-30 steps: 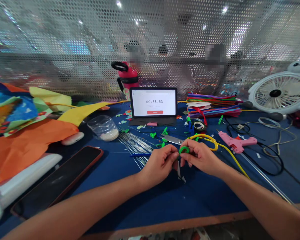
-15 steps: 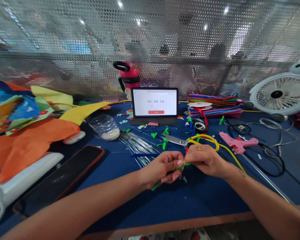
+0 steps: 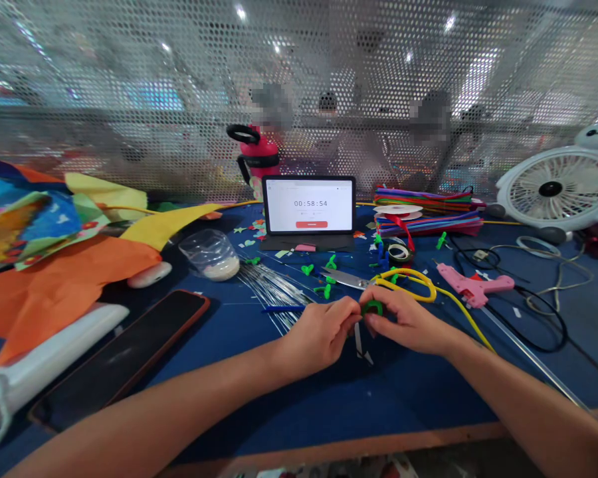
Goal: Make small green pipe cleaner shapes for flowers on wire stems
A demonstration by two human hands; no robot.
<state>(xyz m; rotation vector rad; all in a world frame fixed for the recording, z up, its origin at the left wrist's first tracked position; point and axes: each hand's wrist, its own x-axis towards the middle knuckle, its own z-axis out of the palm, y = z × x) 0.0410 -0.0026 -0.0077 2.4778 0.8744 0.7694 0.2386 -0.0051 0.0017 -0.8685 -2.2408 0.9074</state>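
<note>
A green strip (image 3: 373,307), bent into a small loop, shows between my two hands above the blue table. My left hand (image 3: 323,332) is closed, its thumb and fingertips pinched at the loop's left end. Curled round the loop's right side, my right hand (image 3: 403,318) holds it between thumb and fingers. Just behind the hands lie yellow-handled scissors (image 3: 408,273), blades to the left. Several small green twisted pieces (image 3: 307,269) are scattered past them. A bundle of silvery wires (image 3: 274,289) lies behind my left hand.
A tablet (image 3: 309,206) showing a timer stands at the back. Around are a phone (image 3: 124,352), a clear cup (image 3: 209,255), orange felt (image 3: 74,265), a pink glue gun (image 3: 473,284), a fan (image 3: 553,189), a pink bottle (image 3: 259,156) and coloured pipe cleaners (image 3: 428,222).
The green strip, stretched through both hands before, is now curved into a loop at the fingertips. My left hand has turned knuckles up, and my right fingers have opened wider around the strip.
</note>
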